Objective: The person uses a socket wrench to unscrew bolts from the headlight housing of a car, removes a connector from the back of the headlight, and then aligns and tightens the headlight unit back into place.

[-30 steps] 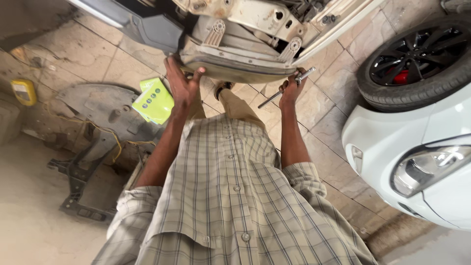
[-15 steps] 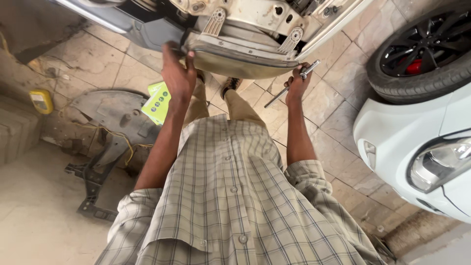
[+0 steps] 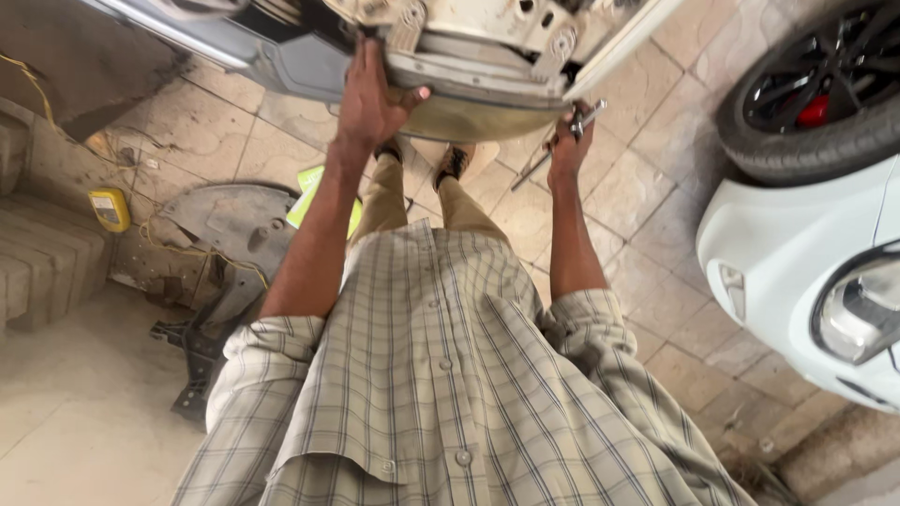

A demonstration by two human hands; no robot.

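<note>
Left hand (image 3: pixel 367 103) fingers clasp headlamp (image 3: pixel 469 98) rim | right hand (image 3: pixel 565 145) fingers closed round wrench (image 3: pixel 555 148)

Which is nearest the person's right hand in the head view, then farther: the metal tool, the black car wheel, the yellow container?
From the right hand:
1. Metal tool, held in that hand.
2. Black car wheel, to the right.
3. Yellow container, far left on the floor.

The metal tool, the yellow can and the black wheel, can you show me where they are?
metal tool (image 3: pixel 561 142): head view, middle of its thin shaft, by the right hand.
yellow can (image 3: pixel 111 209): head view, its front face, on the floor at left.
black wheel (image 3: pixel 825 70): head view, its dark spokes, upper right.
</note>
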